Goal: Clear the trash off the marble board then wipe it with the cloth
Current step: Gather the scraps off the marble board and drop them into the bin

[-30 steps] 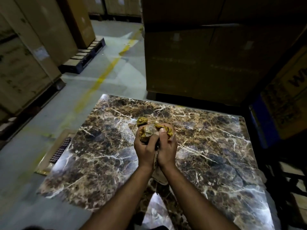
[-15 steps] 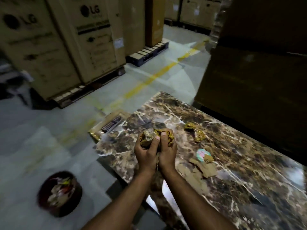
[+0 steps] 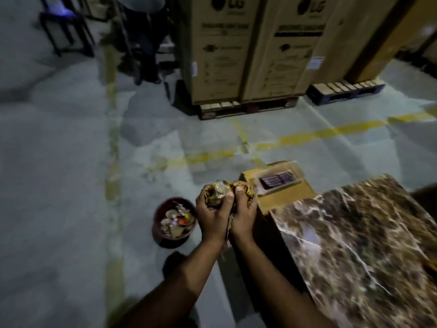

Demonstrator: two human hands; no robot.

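Both hands are cupped together around a crumpled wad of golden and clear wrapper trash [image 3: 221, 190]. My left hand [image 3: 211, 215] grips its left side and my right hand [image 3: 243, 215] grips its right side. The hands hover above the floor, left of the brown veined marble board [image 3: 369, 247] and just right of a dark round bin [image 3: 174, 222] that holds paper scraps and wrappers. A strip of trash hangs down between my wrists. No cloth is in view.
A tan cardboard box [image 3: 281, 185] with a dark slot lies on the floor beside the board's far corner. Tall LG cartons [image 3: 238, 48] stand on pallets [image 3: 246, 108] behind. Yellow floor lines [image 3: 331, 132] cross the grey concrete. A person's legs [image 3: 146, 43] stand at the back left.
My view has swung left, off the marble board and toward the floor. My hands carried the trash wad off the board's left edge and now hold it near the bin.
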